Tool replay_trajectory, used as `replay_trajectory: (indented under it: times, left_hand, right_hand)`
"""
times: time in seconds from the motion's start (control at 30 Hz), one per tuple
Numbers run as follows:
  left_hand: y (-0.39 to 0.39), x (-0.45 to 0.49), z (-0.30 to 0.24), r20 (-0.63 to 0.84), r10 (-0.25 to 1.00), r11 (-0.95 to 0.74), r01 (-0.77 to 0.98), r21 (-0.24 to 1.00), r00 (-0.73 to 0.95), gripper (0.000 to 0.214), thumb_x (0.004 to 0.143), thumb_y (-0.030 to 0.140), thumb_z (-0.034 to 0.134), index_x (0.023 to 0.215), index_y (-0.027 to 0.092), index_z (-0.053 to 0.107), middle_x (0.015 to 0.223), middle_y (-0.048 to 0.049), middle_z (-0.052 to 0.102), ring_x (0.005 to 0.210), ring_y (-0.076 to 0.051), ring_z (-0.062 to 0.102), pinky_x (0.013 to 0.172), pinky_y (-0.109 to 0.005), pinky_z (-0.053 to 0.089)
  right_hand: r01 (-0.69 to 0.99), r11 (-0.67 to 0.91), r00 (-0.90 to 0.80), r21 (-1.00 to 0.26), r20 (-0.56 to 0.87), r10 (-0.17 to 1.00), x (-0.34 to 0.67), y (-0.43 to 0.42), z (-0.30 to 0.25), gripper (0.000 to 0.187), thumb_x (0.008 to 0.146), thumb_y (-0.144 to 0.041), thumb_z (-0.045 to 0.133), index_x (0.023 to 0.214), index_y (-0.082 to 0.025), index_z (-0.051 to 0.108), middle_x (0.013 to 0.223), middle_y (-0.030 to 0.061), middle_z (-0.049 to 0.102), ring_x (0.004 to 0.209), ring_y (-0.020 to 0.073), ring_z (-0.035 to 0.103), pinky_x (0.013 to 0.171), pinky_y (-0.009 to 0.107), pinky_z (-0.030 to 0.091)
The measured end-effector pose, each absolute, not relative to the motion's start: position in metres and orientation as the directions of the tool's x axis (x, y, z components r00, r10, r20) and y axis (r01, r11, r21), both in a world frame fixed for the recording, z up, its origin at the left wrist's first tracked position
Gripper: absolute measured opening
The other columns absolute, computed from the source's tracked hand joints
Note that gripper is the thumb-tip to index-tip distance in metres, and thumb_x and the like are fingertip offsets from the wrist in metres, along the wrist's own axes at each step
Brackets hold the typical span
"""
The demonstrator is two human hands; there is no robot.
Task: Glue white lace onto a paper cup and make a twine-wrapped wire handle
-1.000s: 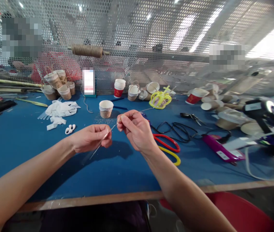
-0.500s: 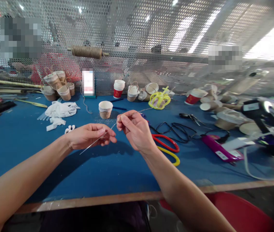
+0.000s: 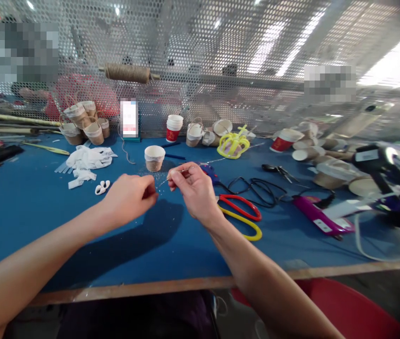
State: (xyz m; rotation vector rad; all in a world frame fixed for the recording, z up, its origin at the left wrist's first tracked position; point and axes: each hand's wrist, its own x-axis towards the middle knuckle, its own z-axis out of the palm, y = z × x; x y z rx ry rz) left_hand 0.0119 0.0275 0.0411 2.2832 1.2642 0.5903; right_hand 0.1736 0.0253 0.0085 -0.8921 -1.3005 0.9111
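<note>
A thin silvery strand (image 3: 163, 182), wire or cord I cannot tell, spans the small gap between my hands. My left hand (image 3: 129, 198) is closed around one part of it, the fingers curled and partly hidden. Thumb and fingertips of my right hand (image 3: 193, 189) pinch it a little farther along. Beyond the right hand a similar pale strand lies toward the yellow looped ornament (image 3: 233, 144). A cloth-rimmed paper cup (image 3: 154, 159) stands just behind the hands. Scissors with red and yellow handles (image 3: 245, 208) lie by my right wrist, blades hidden.
White cloth strips (image 3: 89, 157) and a small white looped piece (image 3: 101, 187) lie left. Twine-wrapped cups (image 3: 94, 133), a phone (image 3: 129, 117) and red paper cups (image 3: 174, 128) line the back mesh. A black cable (image 3: 252, 190) and purple power strip (image 3: 322, 216) lie right.
My left hand has turned over and curled from a looser pinch into a closed grip. The strand's free end at lower left no longer shows. My right hand shifted slightly left.
</note>
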Motion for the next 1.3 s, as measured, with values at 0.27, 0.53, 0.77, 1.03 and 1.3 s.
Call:
replay_trajectory:
  times: [0.27,0.53,0.77,1.03,1.3]
  left_hand:
    - [0.048,0.002,0.012,-0.046,0.585,0.265,-0.137,0.954,0.810,0.031,0.071,0.045,0.063,0.081,0.017,0.055,0.068,-0.0018,0.060,0.063,-0.011,0.052,0.062,-0.026,0.037]
    - [0.031,0.012,0.027,0.138,0.811,-0.434,0.427,0.793,0.569,0.021,0.075,0.029,0.055,0.060,0.018,0.044,0.055,0.0036,0.044,0.054,-0.011,0.038,0.057,-0.026,0.029]
    - [0.033,0.010,0.034,0.068,0.804,-0.367,0.402,0.839,0.591,0.022,0.077,0.035,0.053,0.065,0.017,0.050,0.061,0.0011,0.052,0.058,-0.011,0.043,0.061,-0.027,0.033]
    - [0.046,0.007,0.007,-0.072,0.545,0.287,-0.106,0.952,0.835,0.039,0.065,0.052,0.066,0.072,0.015,0.056,0.065,0.0000,0.057,0.060,-0.010,0.047,0.060,-0.024,0.034]
    - [0.024,0.019,0.027,0.356,0.828,-0.553,0.736,0.391,0.433,0.018,0.077,0.022,0.049,0.061,0.016,0.052,0.061,-0.0042,0.057,0.066,-0.018,0.050,0.065,-0.033,0.034]
  right_hand:
    - [-0.308,0.273,0.007,-0.911,0.285,0.958,0.177,0.025,0.017,0.019,0.069,-0.029,0.066,0.071,-0.018,0.050,0.066,-0.0037,0.058,0.056,0.0068,0.052,0.053,0.023,0.042]
    - [-0.188,0.336,0.053,-0.923,0.332,0.942,0.176,0.026,0.011,0.014,0.073,-0.027,0.063,0.072,-0.018,0.051,0.064,-0.0034,0.058,0.055,0.0077,0.052,0.052,0.024,0.042]
    - [-0.227,0.332,0.064,-0.915,0.327,0.943,0.175,0.028,0.011,0.013,0.072,-0.025,0.063,0.072,-0.018,0.052,0.064,-0.0038,0.058,0.055,0.0072,0.052,0.052,0.023,0.041]
    - [-0.347,0.244,-0.025,-0.906,0.269,0.963,0.177,0.026,0.016,0.018,0.070,-0.026,0.066,0.071,-0.018,0.050,0.065,-0.0040,0.057,0.056,0.0064,0.052,0.052,0.022,0.041]
    - [-0.080,0.383,0.116,-0.920,0.373,0.921,0.176,0.029,0.007,0.011,0.074,-0.023,0.061,0.072,-0.017,0.052,0.061,-0.0034,0.059,0.052,0.0070,0.053,0.051,0.023,0.042]
